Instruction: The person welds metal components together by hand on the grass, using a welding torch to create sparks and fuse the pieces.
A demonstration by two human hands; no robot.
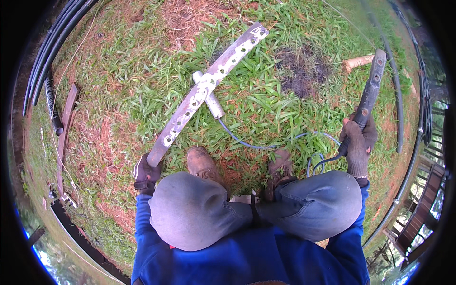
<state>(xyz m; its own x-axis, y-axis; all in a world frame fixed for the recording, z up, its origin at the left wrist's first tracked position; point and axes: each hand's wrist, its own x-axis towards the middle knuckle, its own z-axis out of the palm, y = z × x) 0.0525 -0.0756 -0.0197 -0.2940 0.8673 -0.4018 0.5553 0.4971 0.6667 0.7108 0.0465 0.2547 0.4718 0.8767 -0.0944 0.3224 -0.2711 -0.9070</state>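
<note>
My left hand (146, 172), in a dark glove, is closed round the near end of a long flat metal bar (178, 118). White patches and a row of dark holes run along this bar, which slants away to the upper right. A short grey pipe (215, 106) crosses beneath its middle, above the grass. In a brown fingerless glove, my right hand (359, 142) grips a dark, narrow bar-like piece (372, 85) with several round studs or bolts, pointing up and away. A black cable end (341, 151) comes out by that hand. A bluish cord (242, 142) runs between the pipe and there.
Between my knees and the bar stand my muddy boots (202, 164). A dark scorched-looking patch (301, 71) and a piece of wood (358, 62) lie beyond. Black pipes (52, 52) curve at the far left, above a brown metal strip (67, 116). More black pipes (396, 95) lie right.
</note>
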